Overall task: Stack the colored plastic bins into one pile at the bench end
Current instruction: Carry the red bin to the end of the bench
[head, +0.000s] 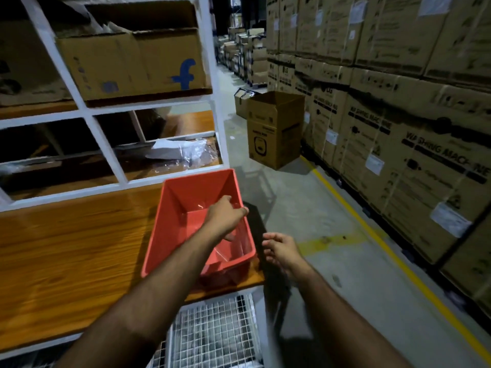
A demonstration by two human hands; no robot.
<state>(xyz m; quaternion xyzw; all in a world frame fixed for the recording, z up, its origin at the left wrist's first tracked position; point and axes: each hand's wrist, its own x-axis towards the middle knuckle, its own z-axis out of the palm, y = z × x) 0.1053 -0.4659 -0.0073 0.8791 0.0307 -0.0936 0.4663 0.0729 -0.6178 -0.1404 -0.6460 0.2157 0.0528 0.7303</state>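
A red plastic bin sits upright at the right end of the wooden bench, its mouth up and nothing visible inside. My left hand reaches across the bin's mouth, with fingers curled over the right rim and the thumb inside the wall. My right hand hovers just past the bench end, beside the bin's near right corner. Its fingers are spread and it holds nothing. No other colored bin shows in view.
A white shelf frame with cardboard boxes and plastic wrap stands behind the bench. A wire mesh cage sits below the bench end. An open carton stands in the aisle, and stacked washing machine cartons line the right side behind a yellow floor line.
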